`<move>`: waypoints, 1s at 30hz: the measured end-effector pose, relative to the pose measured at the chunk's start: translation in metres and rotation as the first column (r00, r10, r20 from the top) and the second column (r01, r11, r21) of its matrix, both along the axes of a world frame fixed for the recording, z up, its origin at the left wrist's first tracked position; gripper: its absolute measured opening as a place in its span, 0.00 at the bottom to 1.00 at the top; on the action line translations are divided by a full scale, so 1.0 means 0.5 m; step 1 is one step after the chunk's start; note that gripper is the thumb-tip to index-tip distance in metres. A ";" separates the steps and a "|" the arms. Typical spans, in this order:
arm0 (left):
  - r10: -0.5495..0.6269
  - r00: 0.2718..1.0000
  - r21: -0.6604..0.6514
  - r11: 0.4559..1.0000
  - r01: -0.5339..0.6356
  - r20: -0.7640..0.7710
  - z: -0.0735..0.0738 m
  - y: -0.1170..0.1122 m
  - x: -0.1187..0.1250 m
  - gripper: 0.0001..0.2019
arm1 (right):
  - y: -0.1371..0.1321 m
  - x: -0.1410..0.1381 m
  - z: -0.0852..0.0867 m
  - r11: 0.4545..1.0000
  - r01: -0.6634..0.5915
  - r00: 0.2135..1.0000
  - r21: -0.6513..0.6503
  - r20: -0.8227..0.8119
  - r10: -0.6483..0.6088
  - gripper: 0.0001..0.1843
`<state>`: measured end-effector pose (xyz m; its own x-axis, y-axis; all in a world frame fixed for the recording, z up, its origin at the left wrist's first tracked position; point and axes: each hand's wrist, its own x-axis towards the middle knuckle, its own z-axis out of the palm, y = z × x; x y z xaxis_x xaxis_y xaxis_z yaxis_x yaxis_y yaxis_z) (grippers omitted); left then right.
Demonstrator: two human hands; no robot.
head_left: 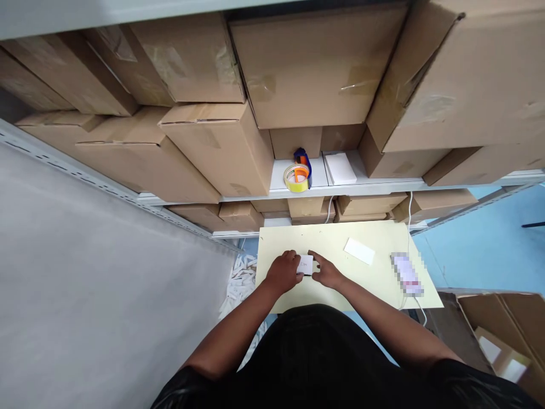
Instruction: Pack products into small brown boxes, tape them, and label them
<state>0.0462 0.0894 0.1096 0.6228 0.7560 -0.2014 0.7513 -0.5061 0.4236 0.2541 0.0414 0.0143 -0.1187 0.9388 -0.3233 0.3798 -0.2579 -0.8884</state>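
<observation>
My left hand (284, 271) is closed around the left end of a small white rectangular piece (305, 264) with writing on its top. Whether this is a card, a stack or a small box I cannot tell. At its right end is my right hand (327, 271), thumb and forefinger apart near the two corners, with a gap of table showing between palm and piece. Both hands are over the pale yellow table (332, 295). A flat white card or strip (360, 251) lies farther right on it.
A blurred-out phone (406, 274) with a white cable lies at the table's right. Behind stands a shelf of cardboard boxes (317, 68), with a tape dispenser (299, 173) and a white stack (340, 168). White scraps (240, 281) cover the floor at left; an open carton (506, 318) stands right.
</observation>
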 end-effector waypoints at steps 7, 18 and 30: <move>-0.119 0.991 -0.022 0.993 0.117 -0.055 0.010 0.031 0.019 0.15 | 0.004 0.004 0.028 1.000 -0.022 0.999 -0.014 0.048 0.023 0.57; 0.193 0.980 0.120 0.973 -0.198 0.055 0.004 0.092 0.031 0.15 | -0.003 0.000 0.023 0.999 -0.034 0.997 0.027 0.063 0.032 0.48; 0.340 0.934 -0.294 0.909 -0.296 0.111 -0.058 0.007 0.017 0.24 | -0.013 -0.037 0.032 0.996 0.066 0.997 0.062 0.026 -0.067 0.56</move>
<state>0.0545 0.0928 0.0809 0.3980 0.8502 -0.3445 0.7663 -0.1017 0.6344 0.2354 0.0348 0.0303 -0.0472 0.9624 -0.2676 0.3881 -0.2292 -0.8926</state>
